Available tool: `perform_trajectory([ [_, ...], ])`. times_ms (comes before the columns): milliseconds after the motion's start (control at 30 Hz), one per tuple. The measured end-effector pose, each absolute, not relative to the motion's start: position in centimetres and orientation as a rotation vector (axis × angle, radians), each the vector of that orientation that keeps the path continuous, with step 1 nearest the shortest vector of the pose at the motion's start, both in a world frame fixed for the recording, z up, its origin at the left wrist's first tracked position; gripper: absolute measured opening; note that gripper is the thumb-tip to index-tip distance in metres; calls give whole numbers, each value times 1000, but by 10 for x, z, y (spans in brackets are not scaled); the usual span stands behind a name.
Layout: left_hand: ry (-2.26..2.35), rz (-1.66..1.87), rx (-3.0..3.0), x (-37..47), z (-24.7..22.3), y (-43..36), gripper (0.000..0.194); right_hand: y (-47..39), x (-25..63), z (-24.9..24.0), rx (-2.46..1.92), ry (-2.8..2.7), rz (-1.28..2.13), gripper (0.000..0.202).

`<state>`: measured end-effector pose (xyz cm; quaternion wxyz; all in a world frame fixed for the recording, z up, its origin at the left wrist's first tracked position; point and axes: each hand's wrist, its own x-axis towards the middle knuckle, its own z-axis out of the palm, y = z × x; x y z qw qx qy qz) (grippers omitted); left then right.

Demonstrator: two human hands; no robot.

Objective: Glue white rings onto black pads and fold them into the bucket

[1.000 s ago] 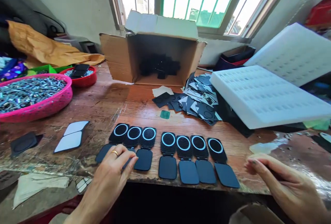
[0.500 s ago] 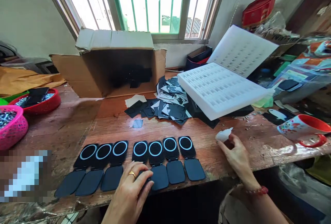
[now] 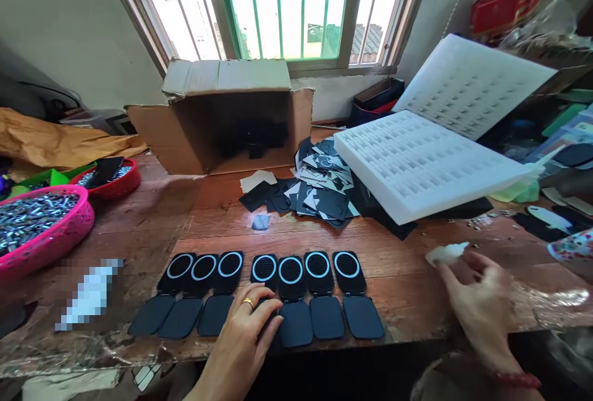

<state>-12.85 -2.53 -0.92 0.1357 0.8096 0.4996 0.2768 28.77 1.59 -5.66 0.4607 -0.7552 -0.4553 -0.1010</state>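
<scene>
A row of several black folding pads lies open along the front of the table, each with a white ring on its upper half and a plain lower flap. My left hand [image 3: 245,330], a gold ring on one finger, is curled over the lower flap of a black folding pad [image 3: 264,270] near the row's middle and hides most of that flap. Beside it on the right rests another pad's flap [image 3: 296,324]. Away to the right, my right hand [image 3: 484,299] pinches a crumpled white wipe [image 3: 447,254] just over the table; its fingers are slightly blurred.
Behind the row are a pile of black and white cut sheets [image 3: 324,185], an open cardboard box [image 3: 185,141] and a white foam tray [image 3: 430,166]. Pink [image 3: 69,228] and red [image 3: 132,181] baskets hold metal parts at left. A floral mug [image 3: 572,249] stands far right.
My right hand has moved right with the white wipe, farther from the row. My left hand stays at the same pad. The camera view has turned somewhat left.
</scene>
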Motion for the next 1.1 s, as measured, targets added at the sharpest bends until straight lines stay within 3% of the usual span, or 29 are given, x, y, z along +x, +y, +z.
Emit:
perform_trajectory([
  [100,1477,816,2295,-130,-6,-24,15,9,253,-33,-1672,-1203,-516,33],
  [233,1502,854,2249,-132,-4,-25,14,36,208,-13,-1326,-1669,-285,15],
  [333,1486,895,2249,-135,-4,-26,13,84,186,-17,-1304,-1907,-34,22],
  [533,1448,986,2252,-144,-1,-28,13,169,169,-38,-1472,-2029,52,25],
  [700,1442,1011,2128,-154,0,-27,16,182,168,-37,-1497,-2111,90,14],
  [800,1431,996,1946,-155,1,-26,21,178,168,-26,-1479,-2067,31,21],
  [967,1264,957,1287,-147,10,-18,47,134,143,0,-1336,-1891,-158,31],
  [1033,1057,993,914,-141,15,-12,66,101,124,5,-1099,-1923,-179,25],
  [1100,895,1011,630,-136,20,-4,73,68,105,5,-797,-2069,-109,36],
])
